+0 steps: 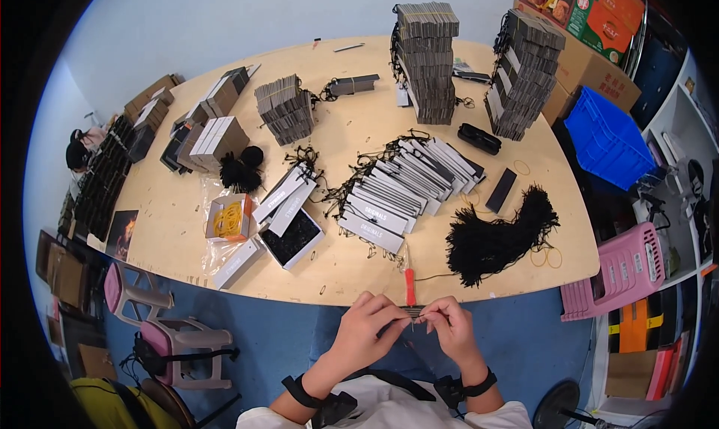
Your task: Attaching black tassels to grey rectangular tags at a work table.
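Close to the table's front edge, my left hand (pixel 367 328) and my right hand (pixel 451 330) meet, fingertips pinched on a small dark, striped piece (pixel 413 310). It looks like thin tags seen edge-on, but the fingers cover much of it. Just beyond lies a red-handled awl-like tool (pixel 410 285), its thin tip pointing away from me. Farther on, a fanned row of white and grey hang tags (pixel 374 213) with black strings spreads over the table. Right of it lies a big bunch of black strings (pixel 490 242).
Tall stacks of grey tags (pixel 428 69) stand at the back of the wooden table (pixel 359 275). On the left are a box of yellow rubber bands (pixel 229 221) and a white box of small black pieces (pixel 293 242). A blue crate (pixel 608 140) and pink stool (pixel 618 272) stand right.
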`<state>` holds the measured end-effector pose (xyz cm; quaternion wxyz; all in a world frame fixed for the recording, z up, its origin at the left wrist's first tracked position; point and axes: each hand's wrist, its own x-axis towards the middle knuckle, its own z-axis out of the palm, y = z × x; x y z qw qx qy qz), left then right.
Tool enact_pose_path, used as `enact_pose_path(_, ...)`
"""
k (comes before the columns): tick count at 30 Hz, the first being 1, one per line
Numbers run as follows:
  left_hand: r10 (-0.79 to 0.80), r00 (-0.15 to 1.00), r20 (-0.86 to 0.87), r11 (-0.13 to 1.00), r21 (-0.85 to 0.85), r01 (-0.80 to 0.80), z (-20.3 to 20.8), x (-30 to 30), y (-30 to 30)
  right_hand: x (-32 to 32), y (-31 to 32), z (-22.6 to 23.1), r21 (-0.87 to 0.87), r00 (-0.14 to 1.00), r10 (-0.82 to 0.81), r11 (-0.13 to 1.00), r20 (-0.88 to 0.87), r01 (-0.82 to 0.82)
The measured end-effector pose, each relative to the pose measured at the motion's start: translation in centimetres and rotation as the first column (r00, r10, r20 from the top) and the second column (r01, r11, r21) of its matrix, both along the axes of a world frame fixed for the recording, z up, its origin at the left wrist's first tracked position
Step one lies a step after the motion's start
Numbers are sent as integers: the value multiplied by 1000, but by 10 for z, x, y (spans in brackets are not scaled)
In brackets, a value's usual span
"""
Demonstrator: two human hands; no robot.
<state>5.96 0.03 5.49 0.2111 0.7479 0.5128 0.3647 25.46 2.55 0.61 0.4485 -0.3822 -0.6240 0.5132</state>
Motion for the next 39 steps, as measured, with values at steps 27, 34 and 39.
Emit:
enact_pose_path(27, 95, 898, 429, 947, -316, 51, -37, 7, -7, 0, 14, 22, 359, 884, 5, 913, 467, -195)
enact_pose_path(34, 178, 564, 806, 803, -450, 390, -46, 11, -8, -2, 13, 27, 349, 908, 20, 919, 418, -181)
enact_pose_path(39, 125, 611, 782, 841, -410, 354, -48, 14, -7, -1, 12, 33, 295, 906, 34, 940, 421, -172)
